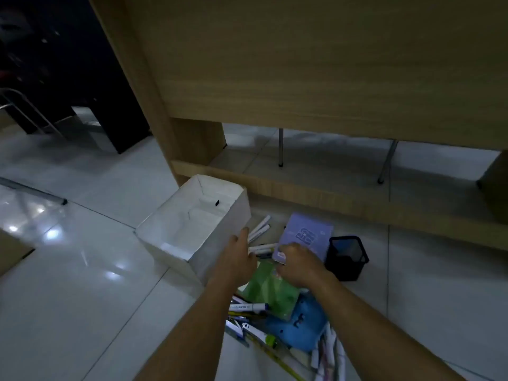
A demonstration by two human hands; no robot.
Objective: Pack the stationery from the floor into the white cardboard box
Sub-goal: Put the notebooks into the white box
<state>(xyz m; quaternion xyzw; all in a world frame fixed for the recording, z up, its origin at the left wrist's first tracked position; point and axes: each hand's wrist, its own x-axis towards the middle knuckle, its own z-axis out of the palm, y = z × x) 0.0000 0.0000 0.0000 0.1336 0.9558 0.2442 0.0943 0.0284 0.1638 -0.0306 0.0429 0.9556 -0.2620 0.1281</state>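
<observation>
The white cardboard box [176, 215] stands open on the tiled floor, with only white inserts showing inside. My left hand [238, 257] rests against its near right wall, fingers straight. My right hand [298, 264] grips the near edge of a purple notebook [308, 233] lying right of the box. Below it lie a green notebook [270, 291] and a blue notebook [302, 323]. White markers [259, 229] lie between the box and the purple notebook. Several pens and markers [247, 309] are heaped near my forearms.
A black mesh pen holder [345, 257] stands right of the purple notebook. A wooden desk panel [302, 64] and its low rail [357, 207] rise just behind the box. More pens [328, 356] lie at the bottom. Dark furniture [104, 105] stands at the far left.
</observation>
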